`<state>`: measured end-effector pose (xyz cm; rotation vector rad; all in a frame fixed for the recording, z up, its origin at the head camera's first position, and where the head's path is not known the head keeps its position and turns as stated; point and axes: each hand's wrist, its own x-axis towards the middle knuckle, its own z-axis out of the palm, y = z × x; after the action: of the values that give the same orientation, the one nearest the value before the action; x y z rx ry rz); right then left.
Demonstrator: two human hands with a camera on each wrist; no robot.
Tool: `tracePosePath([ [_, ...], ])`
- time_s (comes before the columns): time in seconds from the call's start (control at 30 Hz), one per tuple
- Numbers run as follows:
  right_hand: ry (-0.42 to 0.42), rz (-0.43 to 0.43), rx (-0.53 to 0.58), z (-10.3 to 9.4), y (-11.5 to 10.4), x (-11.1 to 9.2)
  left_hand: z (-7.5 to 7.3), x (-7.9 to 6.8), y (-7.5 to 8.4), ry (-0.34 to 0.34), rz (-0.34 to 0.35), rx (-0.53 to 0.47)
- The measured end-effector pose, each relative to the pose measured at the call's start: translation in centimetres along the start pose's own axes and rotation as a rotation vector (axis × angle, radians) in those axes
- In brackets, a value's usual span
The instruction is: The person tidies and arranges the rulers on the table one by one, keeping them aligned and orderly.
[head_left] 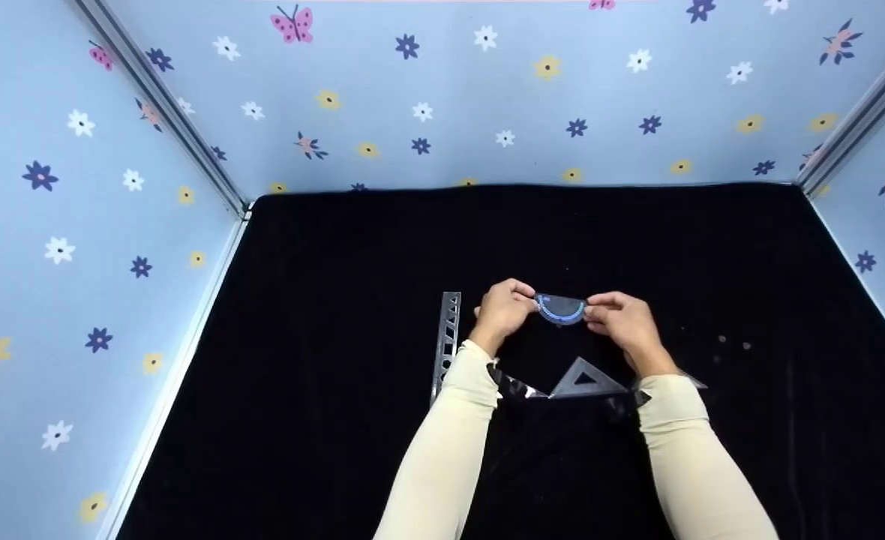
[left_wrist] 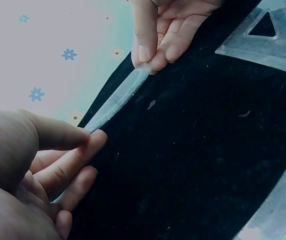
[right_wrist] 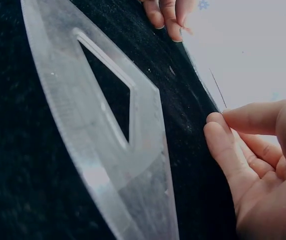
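Observation:
Between both hands, a clear protractor point(head_left: 560, 309) with a blue arc is held up, its straight edge toward the back in the head view. My left hand point(head_left: 504, 307) pinches its left corner between thumb and fingers. The right corner is gripped the same way by my right hand point(head_left: 622, 324). Seen from the left wrist, the protractor point(left_wrist: 117, 100) appears almost edge-on above the black cloth. Nearer the forearms lies a clear set square point(head_left: 586, 380) with a triangular cut-out; the right wrist view shows a set square point(right_wrist: 97, 100) close up.
A clear ruler point(head_left: 447, 337) with cut-out shapes lies left of the left hand, partly behind the sleeve. Another clear piece point(head_left: 521, 386) is partly covered by the left cuff. Small specks point(head_left: 746, 346) dot the black cloth point(head_left: 322, 315). Flowered walls point(head_left: 442, 97) stand around it.

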<state>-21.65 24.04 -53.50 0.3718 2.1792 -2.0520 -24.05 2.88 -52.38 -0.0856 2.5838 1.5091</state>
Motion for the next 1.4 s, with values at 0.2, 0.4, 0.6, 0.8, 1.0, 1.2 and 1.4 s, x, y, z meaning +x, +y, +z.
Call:
tracePosePath([
  [0.2, 0.021, -0.006, 0.003, 0.2, -0.1, -0.1, -0.1, -0.1, 0.2, 0.008, 0.013, 0.013],
  [0.4, 0.023, -0.014, -0.002, 0.3, -0.2, -0.1, -0.1, 0.0, 0.1, 0.025, 0.039, 0.035],
  [0.6, 0.034, 0.001, 0.015, 0.3, -0.2, -0.1, 0.0, -0.1, 0.1, 0.036, 0.025, -0.002],
  [0.8, 0.059, -0.016, -0.016, 0.6, -0.2, 0.0, 0.2, -0.4, 0.4, 0.082, 0.018, -0.005],
  [1.0, 0.100, -0.054, -0.041, 0.9, -0.3, -0.2, 0.1, -0.7, 0.9, 0.132, 0.040, 0.042],
  [1.2, 0.094, -0.070, -0.041, 1.1, -0.5, -0.4, 0.0, -0.9, 0.6, 0.162, 0.035, 0.061],
  [1.4, 0.103, -0.079, -0.018, 1.4, -0.7, -0.8, -0.1, -1.0, 0.4, 0.164, 0.055, 0.057],
])
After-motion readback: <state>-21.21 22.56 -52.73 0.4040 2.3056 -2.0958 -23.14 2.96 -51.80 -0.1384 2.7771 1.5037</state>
